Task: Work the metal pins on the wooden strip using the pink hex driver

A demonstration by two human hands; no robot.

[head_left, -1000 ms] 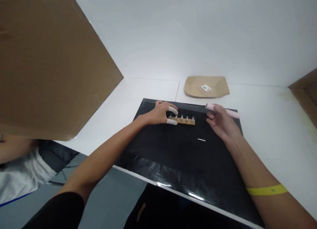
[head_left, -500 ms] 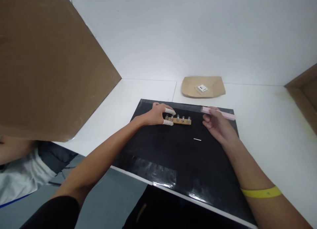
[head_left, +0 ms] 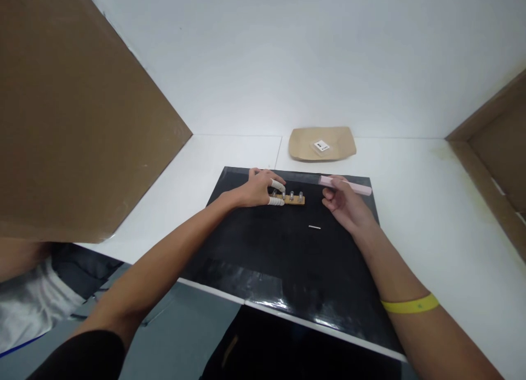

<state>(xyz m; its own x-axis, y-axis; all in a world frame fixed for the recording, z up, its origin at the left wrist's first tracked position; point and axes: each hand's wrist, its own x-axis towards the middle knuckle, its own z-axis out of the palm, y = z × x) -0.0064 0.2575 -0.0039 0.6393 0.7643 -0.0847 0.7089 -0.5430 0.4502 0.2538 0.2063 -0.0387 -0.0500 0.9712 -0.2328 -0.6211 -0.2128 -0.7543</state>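
Note:
My left hand (head_left: 259, 188), with white coverings on its thumb and forefinger, closes around the left part of a small wooden strip (head_left: 295, 200). Several small clear, rounded pieces (head_left: 291, 195) stand upright in a row on that strip; the fingers hide its left end. One piece lies between the two covered fingertips, and I cannot tell whether they press on it. A long pale-pink bar (head_left: 359, 189) is held level in my right hand (head_left: 343, 202), apart from the strip. Between the hands, nearer me, a thin white stick (head_left: 314, 227) lies on the black mat (head_left: 263, 248).
Behind the mat sits a brown paper tray (head_left: 302, 144) holding a small clear packet with a white label (head_left: 321, 145). A brown panel (head_left: 82, 122) rises on the left, with part of another person (head_left: 36, 292) beyond it. A brown frame (head_left: 489, 177) borders the right side.
The view has swung slightly to the right. My left fingertips have shifted a little rightward along the wooden strip. My right hand still holds the pink bar.

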